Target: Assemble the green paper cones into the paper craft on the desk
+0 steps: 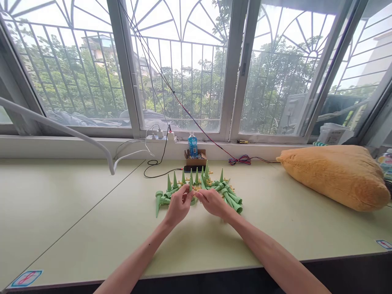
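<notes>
Between the thumb and fingers of my left hand (180,203) a green plastic plant watering spike (191,183) stands with its point upward. My right hand (212,202) is closed in a pinch beside it, its fingertips at a small yellow valve (196,193) close to the spike. Both hands are over the middle of a pile of similar spikes. Several stand upright in a row behind, such as one green spike (169,183). More green spikes (235,201) lie on their sides at the right, with yellow valves among them. My fingers hide part of the held spike's lower end.
Behind the pile, a phone (193,168) lies before a small cardboard box (200,160) with a blue bottle (192,146). A coiled cable (240,159) and an orange cushion (333,175) lie to the right. A white lamp arm (76,133) reaches over the pale table (76,220) at left.
</notes>
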Demonstrator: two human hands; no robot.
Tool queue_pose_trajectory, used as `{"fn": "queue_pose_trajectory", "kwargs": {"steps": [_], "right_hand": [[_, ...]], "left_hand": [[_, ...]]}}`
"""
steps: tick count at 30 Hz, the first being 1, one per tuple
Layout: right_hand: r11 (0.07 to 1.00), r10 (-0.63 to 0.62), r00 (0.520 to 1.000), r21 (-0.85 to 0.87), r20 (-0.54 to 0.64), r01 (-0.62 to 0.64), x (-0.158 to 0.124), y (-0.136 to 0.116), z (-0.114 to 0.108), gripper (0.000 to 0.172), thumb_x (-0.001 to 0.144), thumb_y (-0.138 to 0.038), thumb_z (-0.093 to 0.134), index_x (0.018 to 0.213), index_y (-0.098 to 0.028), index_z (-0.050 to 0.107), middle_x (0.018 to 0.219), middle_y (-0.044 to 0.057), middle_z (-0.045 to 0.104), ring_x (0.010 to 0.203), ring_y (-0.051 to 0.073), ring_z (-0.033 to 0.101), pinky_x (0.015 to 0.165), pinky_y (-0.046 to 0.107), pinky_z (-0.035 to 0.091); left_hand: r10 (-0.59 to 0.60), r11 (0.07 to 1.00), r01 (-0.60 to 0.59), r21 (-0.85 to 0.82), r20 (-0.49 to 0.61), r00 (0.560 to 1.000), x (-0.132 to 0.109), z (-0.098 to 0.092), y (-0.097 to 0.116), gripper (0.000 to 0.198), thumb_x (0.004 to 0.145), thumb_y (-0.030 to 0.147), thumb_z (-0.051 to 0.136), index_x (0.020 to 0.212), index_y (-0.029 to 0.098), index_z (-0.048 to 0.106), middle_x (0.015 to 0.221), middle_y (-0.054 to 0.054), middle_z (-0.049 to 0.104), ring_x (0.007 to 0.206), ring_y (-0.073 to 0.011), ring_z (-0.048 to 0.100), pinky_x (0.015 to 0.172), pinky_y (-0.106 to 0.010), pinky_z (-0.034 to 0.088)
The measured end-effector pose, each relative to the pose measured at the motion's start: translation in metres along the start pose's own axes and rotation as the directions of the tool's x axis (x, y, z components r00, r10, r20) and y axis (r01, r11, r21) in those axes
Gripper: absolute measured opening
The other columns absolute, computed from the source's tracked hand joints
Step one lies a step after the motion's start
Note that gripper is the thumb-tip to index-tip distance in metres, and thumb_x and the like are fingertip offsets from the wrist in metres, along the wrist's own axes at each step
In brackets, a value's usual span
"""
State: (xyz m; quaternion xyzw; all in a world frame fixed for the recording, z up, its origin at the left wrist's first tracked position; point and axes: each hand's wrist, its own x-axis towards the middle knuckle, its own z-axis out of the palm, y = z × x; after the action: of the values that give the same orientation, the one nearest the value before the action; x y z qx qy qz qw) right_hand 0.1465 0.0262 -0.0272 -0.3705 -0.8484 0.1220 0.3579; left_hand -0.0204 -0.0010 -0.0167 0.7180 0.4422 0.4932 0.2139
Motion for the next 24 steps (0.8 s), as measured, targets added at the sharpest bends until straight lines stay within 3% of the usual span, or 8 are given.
{"fn": "queue_pose_trajectory", "kwargs": {"steps": [8, 14, 24], "right_hand": [[0.999, 0.006, 1.0, 0.051, -0.023, -0.005, -0.001, -0.0006, -0.0004, 0.026, 0.098, -0.038, 0.039, 0.081, -0.02, 0.048, 0.056, -0.005, 0.043, 0.05, 0.01, 0.032, 0.052, 0.021, 0.024], [0.997, -0.002, 1.0, 0.076, -0.025, 0.004, -0.0007, 0.0007, -0.0001, 0.028, 0.098, -0.035, 0.037, 0.076, -0.02, 0.045, 0.061, -0.003, 0.047, 0.053, 0.01, 0.035, 0.055, 0.021, 0.028], [0.999, -0.025, 0.999, 0.047, -0.023, 0.026, -0.0011, 0.001, -0.0004, 0.035, 0.098, -0.036, 0.036, 0.068, -0.02, 0.04, 0.057, -0.005, 0.037, 0.052, 0.009, 0.029, 0.053, 0.021, 0.024]], "left_hand": [[-0.039, 0.999, 0.037, -0.034, -0.047, 0.998, 0.001, -0.0006, 0.0031, 0.022, 0.089, 0.04, 0.049, 0.092, 0.018, 0.055, 0.079, -0.001, 0.062, 0.05, -0.0084, 0.048, 0.045, -0.02, 0.034], [-0.041, 0.998, 0.039, -0.051, -0.032, 0.999, 0.0005, -0.0006, 0.0035, 0.021, 0.089, 0.039, 0.049, 0.09, 0.019, 0.054, 0.079, -0.001, 0.061, 0.052, -0.008, 0.047, 0.045, -0.02, 0.031], [-0.018, 0.998, 0.018, -0.053, 0.0, 1.0, 0.0001, -0.0014, 0.001, 0.02, 0.089, 0.038, 0.05, 0.091, 0.018, 0.054, 0.083, -0.002, 0.061, 0.055, -0.0085, 0.05, 0.046, -0.02, 0.034]]}}
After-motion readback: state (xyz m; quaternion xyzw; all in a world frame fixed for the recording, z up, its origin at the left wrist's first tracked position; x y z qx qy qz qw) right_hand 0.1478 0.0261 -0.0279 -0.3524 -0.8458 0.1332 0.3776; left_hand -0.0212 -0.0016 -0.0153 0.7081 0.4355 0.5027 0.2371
